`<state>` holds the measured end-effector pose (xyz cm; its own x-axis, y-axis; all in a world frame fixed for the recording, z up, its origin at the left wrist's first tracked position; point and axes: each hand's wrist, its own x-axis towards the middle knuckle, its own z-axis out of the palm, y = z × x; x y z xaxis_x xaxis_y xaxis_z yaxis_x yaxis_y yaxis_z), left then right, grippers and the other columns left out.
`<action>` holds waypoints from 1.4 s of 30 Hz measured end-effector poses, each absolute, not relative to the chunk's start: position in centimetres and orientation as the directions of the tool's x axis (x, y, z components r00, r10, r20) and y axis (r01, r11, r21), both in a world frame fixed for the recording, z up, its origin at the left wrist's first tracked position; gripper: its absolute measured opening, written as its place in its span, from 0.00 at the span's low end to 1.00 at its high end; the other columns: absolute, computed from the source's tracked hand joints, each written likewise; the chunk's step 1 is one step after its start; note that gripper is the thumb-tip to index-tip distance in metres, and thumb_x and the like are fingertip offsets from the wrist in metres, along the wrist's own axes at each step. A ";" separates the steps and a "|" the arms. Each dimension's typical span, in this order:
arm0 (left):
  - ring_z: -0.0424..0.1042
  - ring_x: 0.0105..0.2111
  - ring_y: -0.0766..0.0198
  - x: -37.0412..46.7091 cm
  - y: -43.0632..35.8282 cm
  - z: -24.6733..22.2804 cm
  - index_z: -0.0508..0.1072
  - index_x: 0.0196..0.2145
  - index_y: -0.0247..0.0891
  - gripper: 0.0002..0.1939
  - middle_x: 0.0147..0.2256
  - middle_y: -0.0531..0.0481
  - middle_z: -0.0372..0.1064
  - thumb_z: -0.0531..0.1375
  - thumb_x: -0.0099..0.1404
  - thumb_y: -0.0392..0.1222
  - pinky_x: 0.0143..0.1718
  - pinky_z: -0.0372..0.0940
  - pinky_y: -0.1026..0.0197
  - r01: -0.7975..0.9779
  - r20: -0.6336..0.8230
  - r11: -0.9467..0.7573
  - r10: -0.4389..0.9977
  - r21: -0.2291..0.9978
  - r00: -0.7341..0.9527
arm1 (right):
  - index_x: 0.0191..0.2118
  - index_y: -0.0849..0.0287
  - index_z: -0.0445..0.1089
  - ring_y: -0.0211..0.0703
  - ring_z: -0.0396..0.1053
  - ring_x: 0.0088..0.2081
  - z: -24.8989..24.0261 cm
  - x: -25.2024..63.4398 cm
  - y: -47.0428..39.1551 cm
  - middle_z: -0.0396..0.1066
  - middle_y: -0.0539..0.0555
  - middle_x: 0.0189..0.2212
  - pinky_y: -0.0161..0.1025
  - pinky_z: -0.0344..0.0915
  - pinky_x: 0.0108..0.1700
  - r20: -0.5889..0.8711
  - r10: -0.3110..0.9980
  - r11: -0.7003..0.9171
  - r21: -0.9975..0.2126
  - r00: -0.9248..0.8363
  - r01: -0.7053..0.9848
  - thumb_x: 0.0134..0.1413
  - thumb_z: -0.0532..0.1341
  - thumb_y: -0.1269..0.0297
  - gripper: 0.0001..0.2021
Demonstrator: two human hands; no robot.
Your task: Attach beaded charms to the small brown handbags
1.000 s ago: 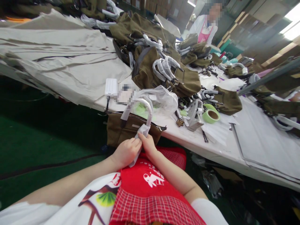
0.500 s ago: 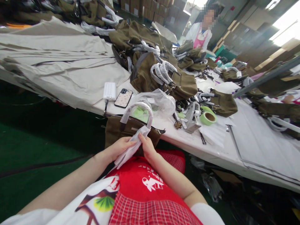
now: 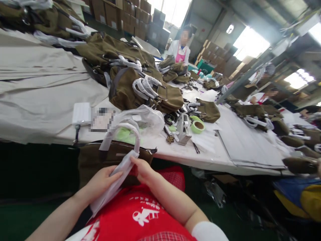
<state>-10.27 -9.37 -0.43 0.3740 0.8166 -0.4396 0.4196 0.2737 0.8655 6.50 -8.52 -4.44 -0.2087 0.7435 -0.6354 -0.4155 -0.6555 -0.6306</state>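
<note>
An olive-brown handbag point(image 3: 89, 160) stands upright against the table edge in front of me. Its arched handle point(image 3: 136, 138) is wrapped in white material. At the handle's right foot, a strip of white wrapping paper point(image 3: 124, 164) slants down toward my apron. My left hand point(image 3: 101, 182) pinches this paper from the left, thumb on top. On the other side, my right hand point(image 3: 143, 170) grips the paper's upper end close to the handle, its fingertips partly hidden behind the strip. The bag's lower part is covered by my hands and arms.
Beyond the bag lie a crumpled clear plastic bag point(image 3: 147, 117), a metal tape dispenser point(image 3: 184, 130), a green tape roll point(image 3: 198, 126), a white power bank point(image 3: 81, 113) and a phone point(image 3: 101, 121). Olive bags point(image 3: 135, 87) are piled behind. Co-workers point(image 3: 181, 50) stand farther off.
My view has swung up and to the right, so the table things appear farther left. Both hands still hold the paper at the handle, with little change in grip.
</note>
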 end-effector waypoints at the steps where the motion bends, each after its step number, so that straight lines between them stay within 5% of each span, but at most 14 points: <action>1: 0.75 0.44 0.46 -10.3 -9.3 -0.6 0.78 0.42 0.37 0.28 0.41 0.47 0.79 0.61 0.54 0.63 0.47 0.65 0.56 0.415 -0.447 0.282 0.808 0.865 0.384 | 0.31 0.61 0.71 0.40 0.68 0.26 -4.2 7.1 -8.5 0.71 0.51 0.25 0.37 0.65 0.31 -0.638 0.723 -0.690 -0.648 -0.264 -0.323 0.53 0.63 0.48 0.17; 3: 0.75 0.45 0.46 -10.4 -9.2 -1.0 0.78 0.42 0.38 0.29 0.42 0.47 0.79 0.62 0.53 0.64 0.48 0.65 0.57 0.402 -0.462 0.304 0.795 0.864 0.392 | 0.29 0.60 0.71 0.40 0.68 0.25 -2.9 9.1 -8.2 0.71 0.52 0.24 0.36 0.64 0.29 -0.596 0.718 -0.652 -0.757 -0.359 -0.048 0.55 0.60 0.46 0.19; 6: 0.75 0.45 0.46 -10.7 -8.9 -1.6 0.77 0.43 0.38 0.32 0.42 0.46 0.79 0.62 0.51 0.66 0.48 0.66 0.57 0.385 -0.485 0.345 0.793 0.856 0.369 | 0.31 0.59 0.74 0.41 0.69 0.27 0.7 14.4 -7.3 0.73 0.52 0.26 0.36 0.63 0.32 -0.279 0.940 -0.204 -0.922 -0.199 0.329 0.56 0.60 0.49 0.17; 8: 0.75 0.44 0.46 -10.8 -8.8 -1.7 0.78 0.42 0.37 0.33 0.40 0.46 0.79 0.63 0.48 0.67 0.47 0.67 0.56 0.382 -0.485 0.350 0.801 0.855 0.351 | 0.35 0.58 0.74 0.43 0.69 0.33 3.3 19.5 -6.1 0.74 0.54 0.31 0.38 0.64 0.39 0.119 0.979 0.012 -0.839 0.162 0.544 0.58 0.57 0.52 0.15; 11: 0.74 0.42 0.46 -10.6 -9.0 -1.2 0.79 0.39 0.37 0.31 0.39 0.45 0.79 0.64 0.48 0.66 0.45 0.67 0.56 0.368 -0.467 0.342 0.817 0.865 0.337 | 0.41 0.62 0.75 0.50 0.67 0.44 5.0 27.6 -3.9 0.74 0.62 0.40 0.44 0.62 0.49 0.435 0.736 -0.135 -0.657 0.518 0.742 0.55 0.57 0.55 0.17; 16: 0.74 0.36 0.50 -10.0 -9.6 -0.4 0.79 0.36 0.34 0.27 0.34 0.46 0.78 0.65 0.49 0.61 0.39 0.66 0.58 0.302 -0.434 0.345 0.845 0.889 0.312 | 0.24 0.63 0.75 0.50 0.69 0.33 2.2 34.2 -1.2 0.73 0.58 0.23 0.41 0.63 0.38 0.049 0.818 -0.290 -0.825 0.574 0.484 0.43 0.63 0.47 0.20; 19: 0.72 0.34 0.52 -9.9 -9.9 -0.5 0.79 0.35 0.34 0.25 0.32 0.47 0.77 0.65 0.50 0.59 0.35 0.65 0.60 0.257 -0.435 0.367 0.847 0.894 0.306 | 0.28 0.64 0.76 0.46 0.69 0.29 0.9 34.2 -1.0 0.74 0.58 0.24 0.40 0.64 0.36 0.048 0.826 -0.239 -0.873 0.562 0.426 0.41 0.62 0.44 0.23; 22: 0.71 0.34 0.53 -10.0 -10.1 -0.5 0.78 0.35 0.33 0.24 0.30 0.48 0.75 0.64 0.51 0.58 0.32 0.63 0.61 0.257 -0.454 0.386 0.835 0.886 0.311 | 0.30 0.63 0.77 0.48 0.71 0.36 0.7 33.8 -1.6 0.76 0.60 0.32 0.41 0.65 0.42 0.119 0.794 -0.177 -0.893 0.597 0.413 0.42 0.61 0.45 0.22; 27: 0.71 0.34 0.52 -10.1 -10.1 -0.1 0.78 0.35 0.32 0.24 0.32 0.47 0.76 0.65 0.50 0.58 0.35 0.63 0.60 0.250 -0.471 0.407 0.827 0.878 0.306 | 0.29 0.60 0.78 0.51 0.69 0.45 0.0 33.7 -4.0 0.75 0.60 0.38 0.45 0.61 0.52 0.418 0.675 -0.135 -0.740 0.608 0.659 0.46 0.61 0.48 0.19; 33: 0.70 0.30 0.57 -9.8 -10.1 -0.5 0.77 0.34 0.33 0.23 0.30 0.48 0.75 0.67 0.49 0.56 0.32 0.62 0.61 0.119 -0.538 0.532 0.773 0.838 0.335 | 0.29 0.62 0.75 0.41 0.66 0.21 -1.5 33.5 -6.0 0.70 0.53 0.18 0.39 0.62 0.27 -0.012 0.752 -0.298 -0.898 0.660 0.323 0.42 0.62 0.42 0.23; 42: 0.68 0.25 0.64 -9.5 -10.5 -0.4 0.75 0.35 0.33 0.22 0.27 0.50 0.73 0.70 0.48 0.51 0.28 0.60 0.64 -0.086 -0.577 0.657 0.710 0.749 0.404 | 0.23 0.61 0.72 0.38 0.62 0.16 -1.2 33.5 -5.7 0.68 0.52 0.14 0.36 0.58 0.21 -0.151 0.726 -0.399 -0.887 0.671 0.232 0.40 0.66 0.52 0.15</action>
